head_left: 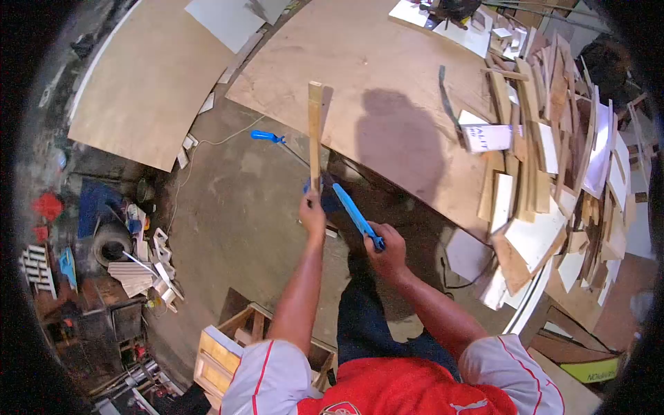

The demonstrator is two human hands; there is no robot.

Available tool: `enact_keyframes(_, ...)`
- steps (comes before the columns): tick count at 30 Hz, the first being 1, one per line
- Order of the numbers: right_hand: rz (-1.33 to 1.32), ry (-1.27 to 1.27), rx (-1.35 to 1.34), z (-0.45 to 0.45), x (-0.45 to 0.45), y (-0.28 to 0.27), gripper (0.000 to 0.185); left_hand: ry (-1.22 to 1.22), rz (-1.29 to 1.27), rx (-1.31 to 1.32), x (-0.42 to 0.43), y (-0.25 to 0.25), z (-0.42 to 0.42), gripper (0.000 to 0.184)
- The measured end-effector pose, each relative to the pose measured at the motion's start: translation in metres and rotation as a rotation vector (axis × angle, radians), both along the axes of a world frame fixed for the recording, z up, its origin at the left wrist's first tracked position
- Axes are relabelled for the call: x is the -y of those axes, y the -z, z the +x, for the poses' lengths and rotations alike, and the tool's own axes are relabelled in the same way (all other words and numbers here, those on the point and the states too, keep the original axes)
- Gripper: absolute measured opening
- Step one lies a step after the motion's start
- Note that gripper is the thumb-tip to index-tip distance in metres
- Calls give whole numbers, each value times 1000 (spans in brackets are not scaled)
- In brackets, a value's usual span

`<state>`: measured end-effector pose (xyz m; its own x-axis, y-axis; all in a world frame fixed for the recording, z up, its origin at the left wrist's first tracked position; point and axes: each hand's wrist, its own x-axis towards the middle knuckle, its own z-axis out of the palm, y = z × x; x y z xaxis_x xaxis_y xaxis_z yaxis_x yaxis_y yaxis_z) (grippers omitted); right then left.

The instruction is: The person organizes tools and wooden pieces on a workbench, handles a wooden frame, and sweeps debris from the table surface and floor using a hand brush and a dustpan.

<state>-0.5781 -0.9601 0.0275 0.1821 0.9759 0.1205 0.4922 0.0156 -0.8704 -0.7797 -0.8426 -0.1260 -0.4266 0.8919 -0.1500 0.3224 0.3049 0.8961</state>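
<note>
A narrow wooden strip (315, 131) stands up from my left hand (312, 216), whose fingers are closed around its lower end. Behind the strip, a thin metal rod (296, 153) runs down from a blue handle (266, 136) toward the same hand. A patch of blue shows by those fingers; whether they also grip the rod is hidden. My right hand (389, 252) is closed on one end of a long blue tool (356, 214), which points up and left toward the strip. Its exact kind does not show.
A large plywood sheet (290, 76) spreads ahead, with another plywood sheet (142, 83) at left. Piled wood offcuts (529, 152) lie at right. A wooden frame (218, 366) stands near my left arm. A cable (207, 142) crosses the floor (242, 207).
</note>
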Motion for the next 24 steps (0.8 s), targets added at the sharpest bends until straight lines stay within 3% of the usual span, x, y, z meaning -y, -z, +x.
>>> enact_keyframes(1,-11,-2,15,-12,-14,6,32,-12,42,-50,-29,-6,-14,31)
enact_keyframes(3,-59,-11,41,-30,-35,6,33,-71,-66,8,-98,77,-68,33)
enact_keyframes(5,-40,-12,60,-39,-46,7,32,17,-29,3,-140,59,-82,40)
enact_keyframes(7,42,0,79,-42,-47,10,29,5,41,-254,-190,120,-106,52)
enact_keyframes(9,1,1,85,-43,-42,7,30,170,-15,-207,-217,98,-111,62)
enact_keyframes(13,-85,-20,103,-37,-24,7,29,292,76,-194,-258,144,-144,44)
enact_keyframes(14,-146,-43,121,-35,-17,9,37,340,132,-202,-259,158,-146,40)
enact_keyframes(16,-159,-26,116,-33,-4,10,37,269,-101,-560,-228,78,-125,33)
enact_keyframes(17,-162,-20,112,-31,1,9,37,237,-65,-508,-216,59,-126,33)
enact_keyframes(20,-96,12,122,-26,17,-4,38,115,43,-412,-186,39,-144,37)
enact_keyframes(22,-93,13,125,-21,28,-20,39,54,283,-393,-175,57,-173,39)
enact_keyframes(24,-89,16,125,-17,41,-37,39,-16,187,-369,-161,53,-205,36)
